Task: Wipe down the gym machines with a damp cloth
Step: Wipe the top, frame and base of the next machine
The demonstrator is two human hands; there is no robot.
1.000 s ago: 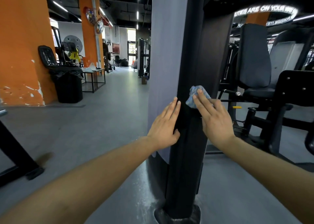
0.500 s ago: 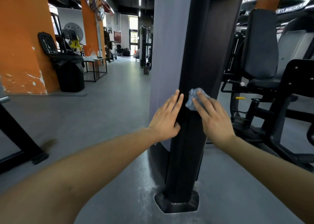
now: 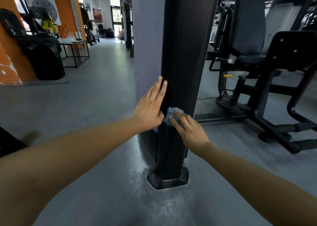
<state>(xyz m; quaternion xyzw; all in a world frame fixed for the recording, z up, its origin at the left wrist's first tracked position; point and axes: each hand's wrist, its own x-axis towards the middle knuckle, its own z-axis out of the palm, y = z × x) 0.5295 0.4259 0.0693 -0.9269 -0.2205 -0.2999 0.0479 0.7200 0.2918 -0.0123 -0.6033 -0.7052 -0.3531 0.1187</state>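
Cloth [image 3: 171, 115]: blue, crumpled; held at centre frame against the front of the black post [image 3: 181, 54].
Right hand [image 3: 190, 131]: laid over the cloth, fingers nearly straight and spread; the cloth is pressed flat, not gripped.
Left hand [image 3: 151, 109]: flat and open, fingers pointing up the post's left edge; nothing is held, thumb just beside the cloth.
Base plate [image 3: 168, 179]: lower centre, at the post's foot.
Seat machine [image 3: 248, 28]: right of frame, well apart.
Bin [image 3: 44, 57]: black, left of frame.
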